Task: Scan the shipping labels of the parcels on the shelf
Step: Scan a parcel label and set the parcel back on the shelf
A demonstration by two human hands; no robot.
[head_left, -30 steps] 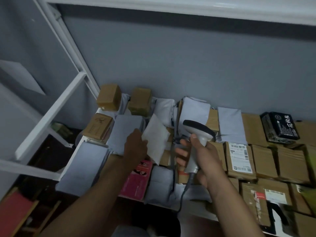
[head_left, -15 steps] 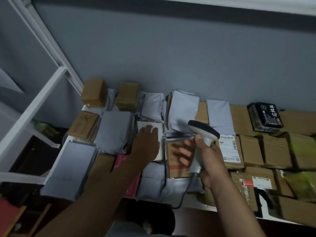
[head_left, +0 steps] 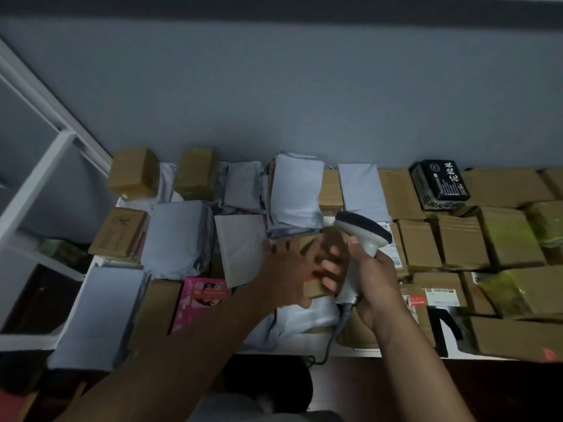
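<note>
Where the grey wall filled the upper half of the frame, a white shelf ran beneath it across the middle, packed edge to edge with parcels. White shelf posts crossed the left side of the frame. Brown cardboard boxes covered the right half of the shelf, several with white shipping labels facing up; grey mailer bags and a few small cartons lay toward the left. A black packet with white lettering sat at the back right, and a pink box lay near the front edge, left of centre.

At centre frame the left hand lay on a brown box, fingers spread over its top and thumb at its near edge; motion blur hid whether it truly gripped. Just right of it, the right hand was wrapped round the handle of a white barcode scanner, whose dark-rimmed head tilted over that same box. Its cable dropped past the shelf's front edge.
</note>
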